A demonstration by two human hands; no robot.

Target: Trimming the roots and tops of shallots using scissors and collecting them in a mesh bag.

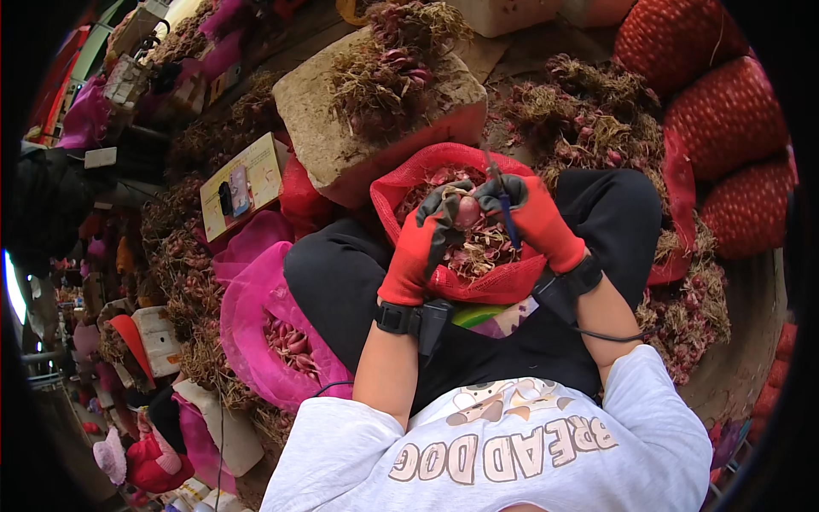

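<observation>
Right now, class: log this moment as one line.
left hand: holds shallot | right hand: holds knife | below: red net bag on lap

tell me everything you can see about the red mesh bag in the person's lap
The red mesh bag is soft netting with its mouth rolled open into a thick rim. It sits on the person's black trousers, between the knees, holding shallots and papery peelings. Both gloved hands work just over its opening, the left hand against its near rim.
</observation>
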